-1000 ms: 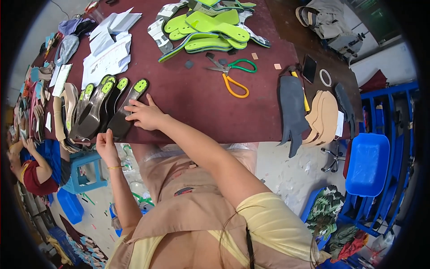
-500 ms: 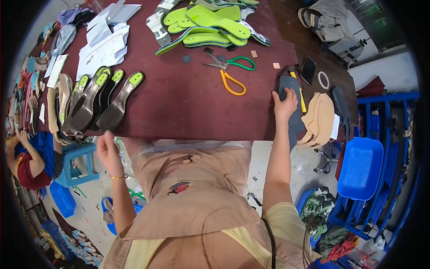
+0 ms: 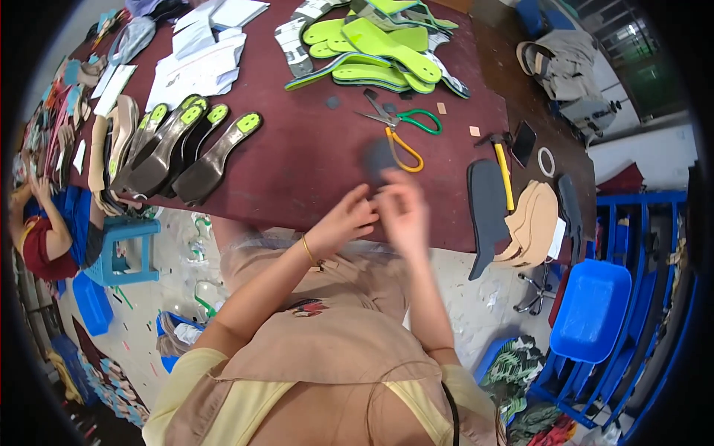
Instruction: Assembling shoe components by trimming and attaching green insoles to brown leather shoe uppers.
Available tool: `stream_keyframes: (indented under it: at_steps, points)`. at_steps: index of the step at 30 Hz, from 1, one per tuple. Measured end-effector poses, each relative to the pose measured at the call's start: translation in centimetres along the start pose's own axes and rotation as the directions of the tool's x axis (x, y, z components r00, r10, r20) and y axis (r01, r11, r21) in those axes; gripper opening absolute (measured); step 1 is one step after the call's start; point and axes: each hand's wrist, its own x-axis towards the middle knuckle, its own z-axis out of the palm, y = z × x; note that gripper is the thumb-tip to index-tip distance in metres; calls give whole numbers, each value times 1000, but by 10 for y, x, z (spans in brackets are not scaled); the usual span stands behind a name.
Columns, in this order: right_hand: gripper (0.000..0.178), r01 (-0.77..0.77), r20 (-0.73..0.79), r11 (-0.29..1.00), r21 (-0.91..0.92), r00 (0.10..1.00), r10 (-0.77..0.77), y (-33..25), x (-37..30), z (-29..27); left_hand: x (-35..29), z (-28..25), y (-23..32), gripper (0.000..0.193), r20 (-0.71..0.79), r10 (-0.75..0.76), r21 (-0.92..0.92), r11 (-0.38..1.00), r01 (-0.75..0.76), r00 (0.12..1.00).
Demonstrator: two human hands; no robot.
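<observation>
Near the table's front edge, my right hand (image 3: 403, 208) is closed on a dark grey sole piece (image 3: 378, 158), both smeared by motion. Close beside it, my left hand (image 3: 346, 221) has its fingers loosely apart, with nothing visible in them; whether they touch the piece I cannot tell. Just beyond lie scissors (image 3: 402, 146) with one green and one orange handle. More dark grey sole pieces (image 3: 487, 212) lie at the right, by a yellow-handled hammer (image 3: 503, 175) and beige sole pieces (image 3: 535, 223).
Dark shoe soles with heels (image 3: 212, 163) stand on the left of the maroon table (image 3: 297, 175). Lime-green insoles (image 3: 394, 52) are piled at the back, papers (image 3: 197, 70) at back left. A phone (image 3: 524, 143) and tape roll (image 3: 547, 161) lie at right. A blue bin (image 3: 591, 311) stands beyond.
My right hand has moved left from the dark grey stack, bringing a sole piece along. My left hand has come rightward and up over the table edge to meet it. The view has shifted slightly.
</observation>
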Motion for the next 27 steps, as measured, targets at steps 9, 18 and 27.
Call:
stream_keyframes:
  at_steps: [9, 18, 27]
  points:
    - [33, 323, 443, 895, -308, 881, -166, -4, -52, 34, -9, -113, 86, 35, -310, 169, 51, 986, -161, 935]
    - [15, 348, 55, 894, -283, 936, -347, -14, 212, 89, 6, -150, 73, 24, -311, 602, 584, 732, -351, 736]
    - [78, 168, 222, 329, -929, 965, 136, -10, 319, 246, 4, -137, 75, 19, -286, 638, 682, 660, -316, 715]
